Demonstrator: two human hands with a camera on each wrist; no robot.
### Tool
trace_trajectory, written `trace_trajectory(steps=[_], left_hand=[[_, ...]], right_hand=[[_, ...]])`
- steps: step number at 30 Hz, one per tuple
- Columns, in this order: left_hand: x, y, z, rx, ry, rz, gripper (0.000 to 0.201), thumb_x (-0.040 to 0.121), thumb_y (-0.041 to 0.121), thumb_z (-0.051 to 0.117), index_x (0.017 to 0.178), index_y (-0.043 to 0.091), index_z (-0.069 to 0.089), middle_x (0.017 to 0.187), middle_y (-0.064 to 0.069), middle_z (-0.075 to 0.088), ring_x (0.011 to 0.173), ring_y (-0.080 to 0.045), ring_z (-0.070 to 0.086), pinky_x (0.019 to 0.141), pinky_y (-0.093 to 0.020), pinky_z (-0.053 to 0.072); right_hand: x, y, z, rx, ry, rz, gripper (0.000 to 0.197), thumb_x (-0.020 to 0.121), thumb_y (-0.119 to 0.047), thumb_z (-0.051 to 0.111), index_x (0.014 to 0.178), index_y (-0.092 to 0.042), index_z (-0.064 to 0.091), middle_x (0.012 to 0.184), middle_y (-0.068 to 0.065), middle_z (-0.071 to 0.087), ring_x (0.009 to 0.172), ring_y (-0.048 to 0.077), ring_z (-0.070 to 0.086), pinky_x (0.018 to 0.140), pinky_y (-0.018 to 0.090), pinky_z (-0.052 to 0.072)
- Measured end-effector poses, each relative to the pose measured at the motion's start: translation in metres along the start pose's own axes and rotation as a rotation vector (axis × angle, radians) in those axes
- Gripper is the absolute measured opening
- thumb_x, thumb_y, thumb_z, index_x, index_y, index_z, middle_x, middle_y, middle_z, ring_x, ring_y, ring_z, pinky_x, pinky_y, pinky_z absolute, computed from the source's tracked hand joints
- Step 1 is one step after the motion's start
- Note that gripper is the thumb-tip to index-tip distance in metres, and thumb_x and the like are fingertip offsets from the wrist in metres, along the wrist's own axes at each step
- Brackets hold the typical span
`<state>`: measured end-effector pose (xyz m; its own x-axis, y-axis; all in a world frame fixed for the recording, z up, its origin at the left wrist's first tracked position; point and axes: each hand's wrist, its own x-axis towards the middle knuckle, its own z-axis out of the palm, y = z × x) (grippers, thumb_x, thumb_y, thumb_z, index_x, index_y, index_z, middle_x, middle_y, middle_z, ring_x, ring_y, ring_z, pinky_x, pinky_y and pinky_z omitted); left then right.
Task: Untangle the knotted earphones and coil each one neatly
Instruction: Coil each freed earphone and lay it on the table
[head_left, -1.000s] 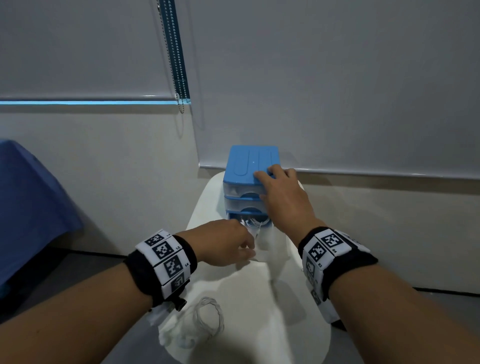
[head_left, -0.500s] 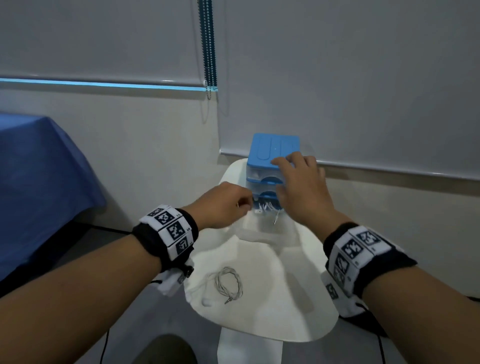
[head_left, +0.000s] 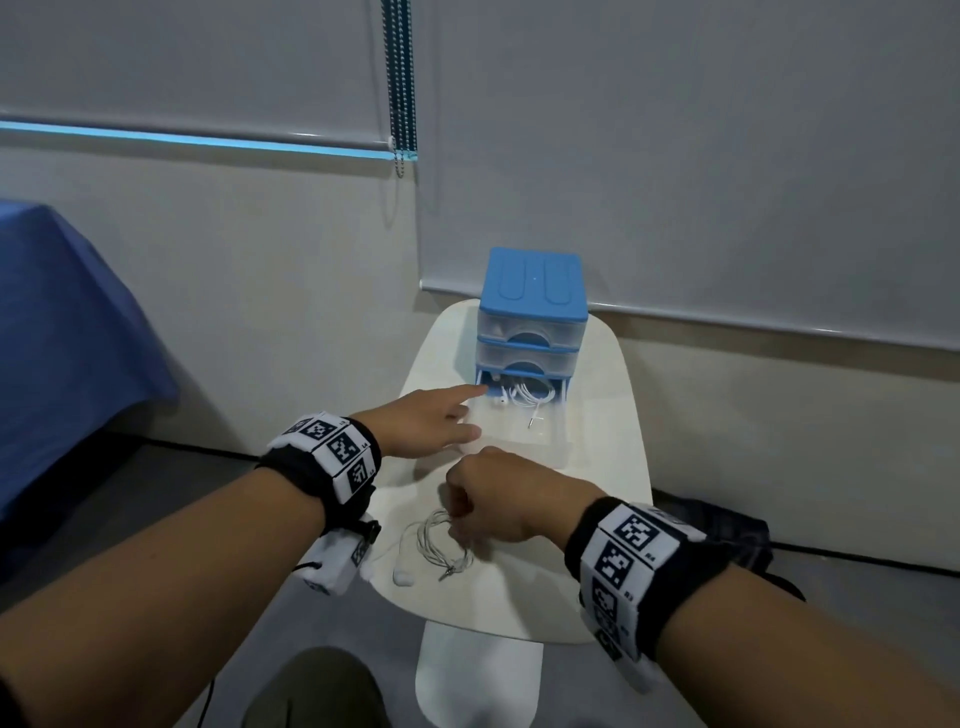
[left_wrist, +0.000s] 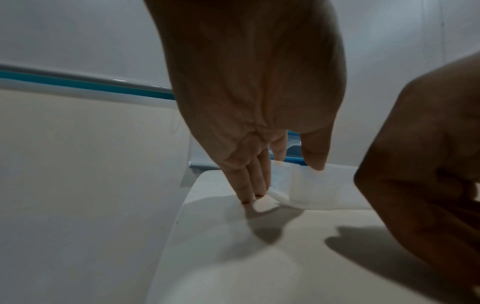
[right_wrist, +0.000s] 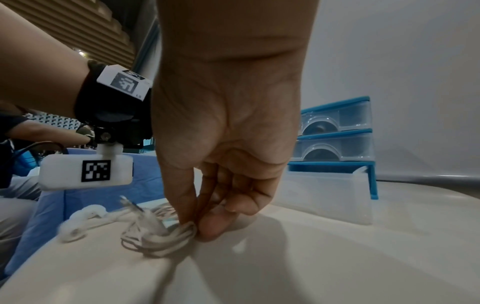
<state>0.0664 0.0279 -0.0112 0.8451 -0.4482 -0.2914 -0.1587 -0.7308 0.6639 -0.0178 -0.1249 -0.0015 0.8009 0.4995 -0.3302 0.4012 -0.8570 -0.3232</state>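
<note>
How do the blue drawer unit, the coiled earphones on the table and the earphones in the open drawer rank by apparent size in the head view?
1. Blue drawer unit, clearly largest.
2. Coiled earphones on the table, which the right hand pinches.
3. Earphones in the open drawer.
The last two look close; the drawer pair sits farther from the camera, so that order is unsure.

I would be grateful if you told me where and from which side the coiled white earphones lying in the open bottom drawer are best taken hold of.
Judging by the head view, pinch the coiled white earphones at the bunched loops, coming from above and the front. The clear bottom drawer of the blue three-drawer organiser is pulled out and open-topped, while the frame covers the rear. The metal plug trails forward, so gripping the loops should keep the coil together.
</note>
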Motion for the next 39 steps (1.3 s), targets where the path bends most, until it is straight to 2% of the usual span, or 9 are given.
trace_trajectory(steps=[3,6,9,16,21,25,29,35,39], left_hand=[[-0.002,0.000,-0.001,0.015,-0.014,0.011,0.075,0.102,0.040,0.061,0.162,0.042,0.018,0.162,-0.008,0.041,0.148,-0.016,0.040,0.117,-0.028,0.035],[-0.002,0.000,-0.001,0.051,-0.006,0.013,0.073,0.104,0.038,0.058,0.164,0.037,0.016,0.154,-0.018,0.046,0.144,-0.024,0.043,0.115,-0.035,0.036],[0.000,-0.002,0.001,0.034,-0.006,0.026,0.073,0.104,0.035,0.058,0.164,0.035,0.017,0.149,-0.019,0.050,0.139,-0.028,0.046,0.114,-0.037,0.037],[0.005,-0.012,-0.001,0.079,-0.018,0.042,0.074,0.088,0.060,0.060,0.156,0.043,0.035,0.136,0.008,0.066,0.129,-0.017,0.058,0.113,-0.035,0.041],[0.006,-0.013,0.000,0.081,0.008,0.031,0.069,0.102,0.045,0.059,0.161,0.043,0.023,0.145,-0.012,0.058,0.137,-0.026,0.051,0.116,-0.034,0.037],[0.007,-0.013,0.002,0.117,0.026,0.039,0.065,0.104,0.043,0.057,0.161,0.028,0.030,0.116,0.009,0.066,0.120,-0.026,0.058,0.094,-0.026,0.038],[0.003,-0.011,0.001,0.076,0.005,0.045,0.072,0.103,0.042,0.058,0.163,0.041,0.017,0.156,0.000,0.049,0.145,-0.011,0.044,0.113,-0.022,0.032],[0.002,-0.011,0.000,0.026,-0.014,0.053,0.073,0.103,0.042,0.058,0.162,0.044,0.016,0.159,0.000,0.046,0.146,-0.007,0.042,0.120,-0.028,0.032],[0.004,-0.013,0.001,-0.009,-0.022,0.058,0.073,0.102,0.042,0.060,0.162,0.045,0.017,0.156,0.003,0.049,0.143,-0.005,0.045,0.120,-0.028,0.033]], right_hand=[[0.001,-0.002,0.002,-0.019,-0.006,-0.005,0.007,0.077,-0.012,0.077,0.079,-0.015,0.071,0.089,0.008,0.069,0.085,0.027,0.063,0.069,0.038,0.053],[-0.003,0.000,0.000,-0.016,0.018,-0.004,0.014,0.076,-0.022,0.078,0.078,-0.011,0.070,0.086,0.009,0.068,0.081,0.029,0.064,0.070,0.043,0.056],[-0.011,0.006,-0.017,-0.001,0.153,-0.022,0.016,0.079,-0.028,0.076,0.078,-0.015,0.067,0.086,0.008,0.069,0.083,0.026,0.062,0.073,0.037,0.054],[-0.030,0.020,-0.093,0.129,0.436,0.053,0.010,0.081,-0.017,0.074,0.075,-0.014,0.066,0.064,-0.007,0.060,0.061,0.008,0.054,0.060,0.029,0.045],[-0.021,0.039,-0.126,0.127,0.615,0.132,0.005,0.082,-0.014,0.070,0.077,-0.012,0.069,0.069,-0.003,0.066,0.065,0.010,0.060,0.062,0.028,0.051],[-0.001,0.057,-0.116,0.149,0.651,0.251,0.008,0.082,-0.014,0.069,0.075,-0.010,0.070,0.071,0.005,0.070,0.065,0.020,0.068,0.064,0.033,0.059],[0.016,0.080,-0.082,0.217,0.514,0.442,0.012,0.084,-0.018,0.067,0.082,-0.006,0.069,0.075,0.010,0.073,0.059,0.019,0.069,0.057,0.029,0.057],[0.027,0.093,-0.051,0.101,0.484,0.541,0.018,0.084,-0.027,0.065,0.093,-0.016,0.054,0.093,0.004,0.060,0.080,0.027,0.062,0.064,0.031,0.046],[0.023,0.090,-0.058,0.149,0.520,0.478,0.017,0.084,-0.024,0.065,0.074,-0.013,0.057,0.082,0.006,0.060,0.069,0.025,0.058,0.058,0.030,0.043]])
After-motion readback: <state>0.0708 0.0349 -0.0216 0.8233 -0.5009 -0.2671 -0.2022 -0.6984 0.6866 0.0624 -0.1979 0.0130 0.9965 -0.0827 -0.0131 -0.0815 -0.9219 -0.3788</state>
